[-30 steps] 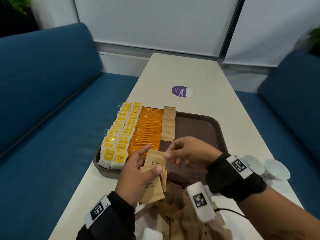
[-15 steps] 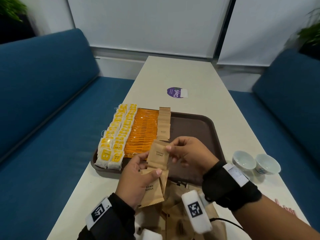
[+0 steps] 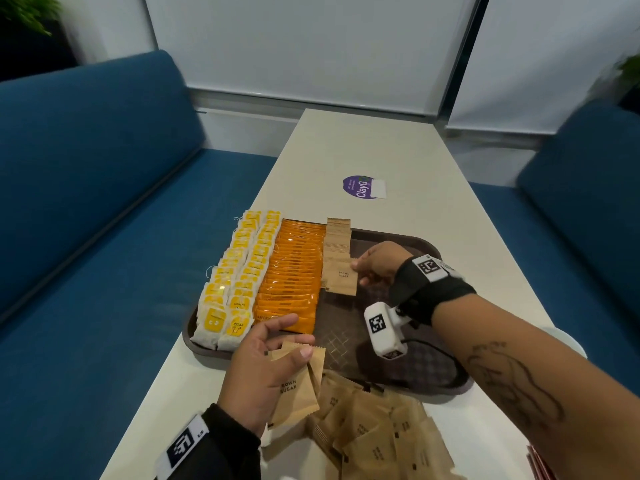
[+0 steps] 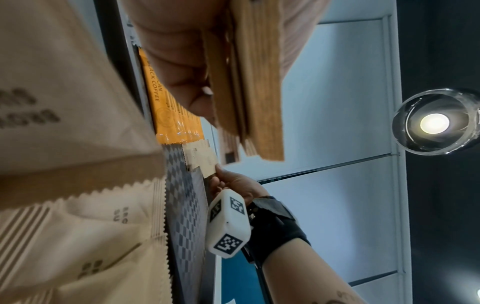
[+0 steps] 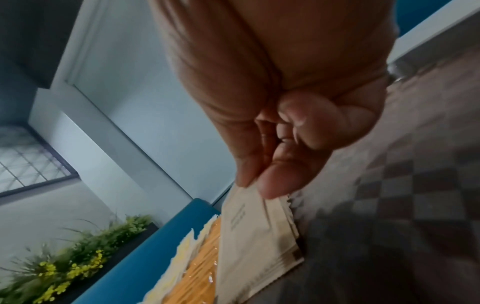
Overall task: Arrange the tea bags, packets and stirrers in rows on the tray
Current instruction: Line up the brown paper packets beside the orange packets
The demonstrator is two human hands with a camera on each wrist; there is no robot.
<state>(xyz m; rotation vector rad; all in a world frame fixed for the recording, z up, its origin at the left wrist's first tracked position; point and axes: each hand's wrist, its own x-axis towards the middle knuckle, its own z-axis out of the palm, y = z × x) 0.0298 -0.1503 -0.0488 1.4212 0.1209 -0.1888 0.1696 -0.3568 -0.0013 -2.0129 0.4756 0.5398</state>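
Observation:
A brown tray [image 3: 398,355] holds rows of yellow tea bags [image 3: 239,271], orange coffee packets [image 3: 294,271] and brown sugar packets [image 3: 337,244]. My right hand [image 3: 375,266] pinches one brown sugar packet [image 3: 343,280] by its right edge at the near end of that row, lying low on the tray; the right wrist view shows thumb and finger on the packet [image 5: 254,226]. My left hand [image 3: 270,362] grips a small stack of brown sugar packets [image 3: 298,386] over the tray's near edge, the same stack [image 4: 246,82] filling the left wrist view.
A heap of loose brown sugar packets [image 3: 374,434] lies on the white table [image 3: 381,150] in front of the tray. A purple sticker [image 3: 360,187] sits beyond the tray. Blue sofas flank the table. Red items [image 3: 540,462] show at the bottom right corner.
My right hand took a sugar packet from the left hand's stack and carried it forward to the near end of the brown row. The left hand stayed near the tray's front edge.

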